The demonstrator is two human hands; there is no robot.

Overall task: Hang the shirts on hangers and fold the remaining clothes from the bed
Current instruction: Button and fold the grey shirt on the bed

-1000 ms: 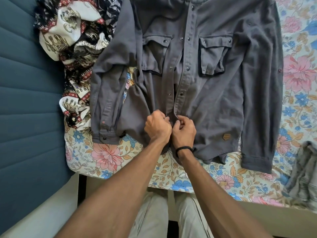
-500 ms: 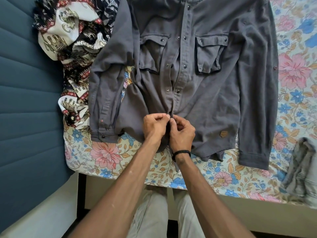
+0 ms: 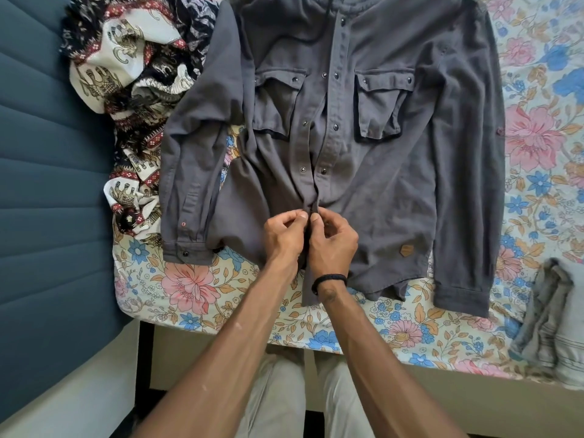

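The dark grey long-sleeved snap-front shirt (image 3: 379, 172) is matt woven cloth, soft and creased, with small dark metal-looking snaps that catch a little shine and a small brown leather-looking patch (image 3: 406, 249) near its hem. It lies on a floral-printed bedsheet (image 3: 196, 289) of thin, smooth matt cloth. Beside it are a crumpled elephant-print black, white and red cloth (image 3: 126, 74), a faded grey denim-like garment (image 3: 550, 314) and a blue padded headboard (image 3: 47, 184) of matt fabric.

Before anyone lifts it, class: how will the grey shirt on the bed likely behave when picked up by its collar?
The grey shirt will probably hang floppy: it already wrinkles where both hands pinch its placket. Its long sleeves would likely dangle and swing. The thick-looking cloth and pocket flaps suggest moderate weight for a shirt.
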